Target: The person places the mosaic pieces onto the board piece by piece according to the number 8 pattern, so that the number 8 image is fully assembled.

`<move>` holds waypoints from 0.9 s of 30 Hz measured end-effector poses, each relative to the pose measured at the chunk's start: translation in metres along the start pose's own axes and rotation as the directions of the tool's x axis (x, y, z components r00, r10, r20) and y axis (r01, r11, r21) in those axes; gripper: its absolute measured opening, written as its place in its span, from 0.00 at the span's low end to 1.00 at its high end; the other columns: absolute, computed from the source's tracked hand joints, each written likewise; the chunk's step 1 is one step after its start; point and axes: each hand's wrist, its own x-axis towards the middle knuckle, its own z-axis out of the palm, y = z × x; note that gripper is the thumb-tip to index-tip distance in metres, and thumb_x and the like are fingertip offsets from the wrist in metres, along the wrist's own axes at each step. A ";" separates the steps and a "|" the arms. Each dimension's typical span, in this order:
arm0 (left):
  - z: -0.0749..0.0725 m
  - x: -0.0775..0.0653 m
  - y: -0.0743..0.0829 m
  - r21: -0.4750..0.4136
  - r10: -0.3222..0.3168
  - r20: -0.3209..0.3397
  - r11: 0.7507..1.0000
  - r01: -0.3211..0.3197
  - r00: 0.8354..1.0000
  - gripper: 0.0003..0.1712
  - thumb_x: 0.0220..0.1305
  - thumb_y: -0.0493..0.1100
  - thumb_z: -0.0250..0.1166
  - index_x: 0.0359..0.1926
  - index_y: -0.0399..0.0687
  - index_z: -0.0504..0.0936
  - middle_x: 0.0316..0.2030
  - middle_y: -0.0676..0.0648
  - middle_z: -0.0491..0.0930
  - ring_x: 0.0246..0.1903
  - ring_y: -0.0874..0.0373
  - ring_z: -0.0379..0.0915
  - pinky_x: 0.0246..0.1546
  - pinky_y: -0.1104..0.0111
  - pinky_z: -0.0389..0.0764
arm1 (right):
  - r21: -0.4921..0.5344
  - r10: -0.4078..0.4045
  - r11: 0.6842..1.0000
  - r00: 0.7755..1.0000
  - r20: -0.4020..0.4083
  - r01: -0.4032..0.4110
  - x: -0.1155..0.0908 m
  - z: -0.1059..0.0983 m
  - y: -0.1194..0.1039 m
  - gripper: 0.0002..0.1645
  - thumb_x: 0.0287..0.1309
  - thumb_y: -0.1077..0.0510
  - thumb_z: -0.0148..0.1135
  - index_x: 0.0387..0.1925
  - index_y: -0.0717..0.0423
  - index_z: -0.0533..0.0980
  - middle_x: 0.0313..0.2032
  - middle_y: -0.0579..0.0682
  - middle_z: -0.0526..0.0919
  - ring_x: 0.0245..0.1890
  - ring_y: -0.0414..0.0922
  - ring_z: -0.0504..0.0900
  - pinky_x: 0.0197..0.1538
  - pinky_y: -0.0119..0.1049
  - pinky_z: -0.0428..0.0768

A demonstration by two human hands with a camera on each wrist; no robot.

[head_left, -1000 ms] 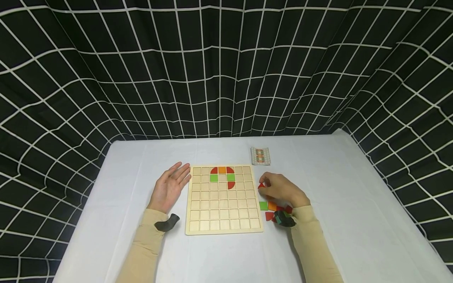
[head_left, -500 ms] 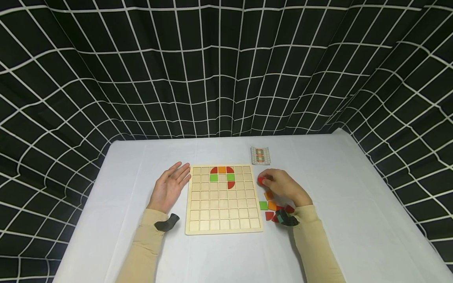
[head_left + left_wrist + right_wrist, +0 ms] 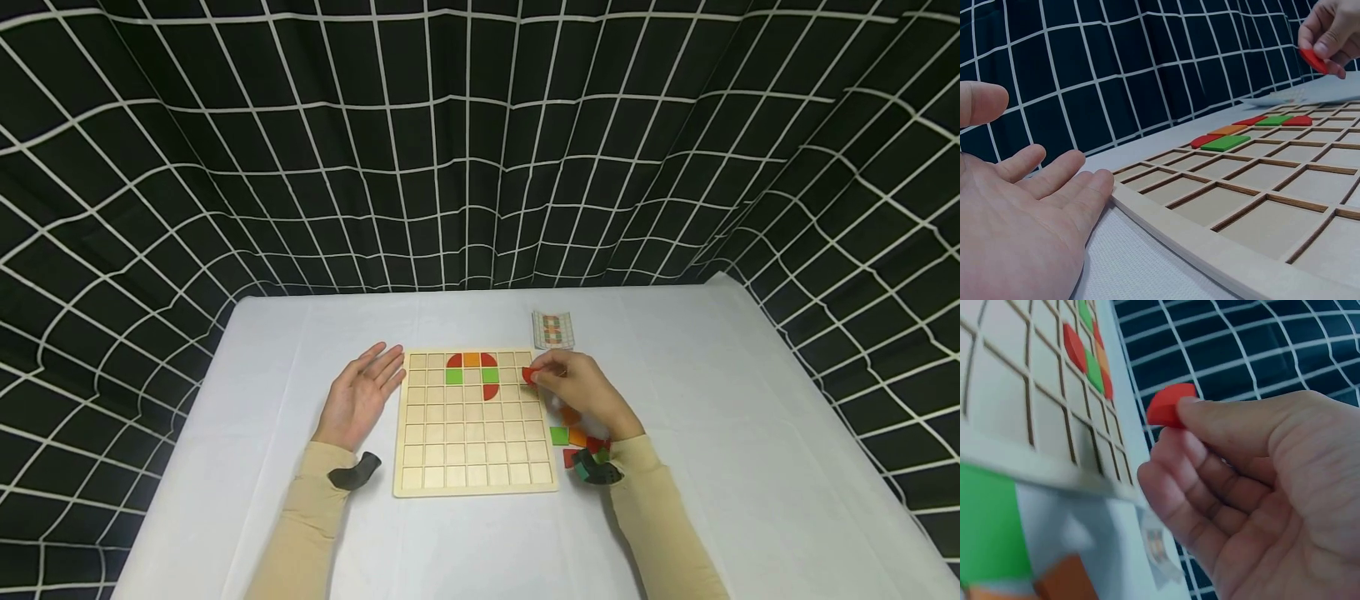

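OK so right hand (image 3: 581,386) pinches red quarter-round (image 3: 1163,405), raised by far right corner of wooden grid board (image 3: 476,454). Left hand (image 3: 358,404) just chilling, palm up, fingers loosely extended, tips right at board's left edge. Six tiles (image 3: 490,376) sit in far rows. Loose tiles (image 3: 559,436) beside board's right edge, card stack (image 3: 552,331) just past right hand.

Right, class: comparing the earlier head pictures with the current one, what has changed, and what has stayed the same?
The right hand has moved forward and to the left, carrying the pinched red piece from beside the wooden board to above its right edge. Nothing was let go. The palm-up left hand, the six coloured pieces on the board and the patterned card stayed put.
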 end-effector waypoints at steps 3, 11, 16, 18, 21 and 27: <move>0.000 0.000 0.001 0.002 -0.003 0.001 1.000 0.003 1.000 0.33 0.84 0.48 0.34 0.80 0.40 0.38 0.81 0.35 0.41 0.81 0.45 0.39 0.84 0.58 0.50 | 0.026 -0.006 1.000 1.000 -0.003 0.006 0.001 0.008 -0.006 0.08 0.67 0.56 0.66 0.44 0.54 0.82 0.38 0.52 0.86 0.35 0.45 0.78 0.32 0.31 0.78; -0.001 -0.001 0.001 -0.006 0.002 -0.003 1.000 -0.002 1.000 0.33 0.84 0.48 0.34 0.80 0.41 0.39 0.81 0.35 0.42 0.81 0.46 0.39 0.84 0.59 0.50 | 0.078 -0.057 0.995 0.998 0.004 0.057 0.004 0.026 -0.017 0.07 0.66 0.54 0.67 0.40 0.53 0.82 0.35 0.53 0.86 0.32 0.45 0.77 0.29 0.31 0.79; -0.001 0.000 -0.001 0.002 -0.005 -0.016 1.000 0.005 1.000 0.33 0.84 0.48 0.35 0.80 0.41 0.40 0.81 0.36 0.44 0.81 0.47 0.40 0.83 0.60 0.52 | 0.075 -0.070 0.995 0.997 -0.012 0.070 0.008 0.030 -0.026 0.05 0.66 0.54 0.66 0.39 0.50 0.84 0.34 0.49 0.85 0.32 0.44 0.76 0.28 0.29 0.76; -0.001 0.000 -0.002 0.007 -0.006 -0.016 1.000 0.006 1.000 0.33 0.84 0.48 0.35 0.80 0.41 0.40 0.81 0.36 0.44 0.81 0.46 0.40 0.83 0.59 0.52 | 0.076 -0.071 0.995 0.997 0.000 0.071 0.010 0.031 -0.031 0.06 0.67 0.53 0.65 0.40 0.49 0.84 0.35 0.48 0.86 0.34 0.44 0.76 0.29 0.30 0.75; -0.002 0.001 -0.002 0.009 -0.006 -0.018 1.000 0.006 1.000 0.33 0.84 0.48 0.35 0.80 0.41 0.40 0.80 0.36 0.44 0.81 0.46 0.40 0.83 0.59 0.53 | 0.068 -0.081 0.995 0.996 0.022 0.079 0.013 0.033 -0.039 0.07 0.68 0.51 0.64 0.41 0.49 0.85 0.36 0.46 0.86 0.36 0.45 0.75 0.33 0.32 0.75; -0.002 0.001 -0.002 0.022 0.000 -0.025 1.000 0.000 1.000 0.32 0.84 0.48 0.34 0.80 0.41 0.42 0.80 0.36 0.46 0.81 0.46 0.41 0.83 0.59 0.54 | 0.010 -0.106 0.994 0.994 0.022 0.106 0.024 0.039 -0.055 0.07 0.68 0.50 0.65 0.40 0.47 0.85 0.37 0.44 0.86 0.37 0.46 0.75 0.37 0.35 0.76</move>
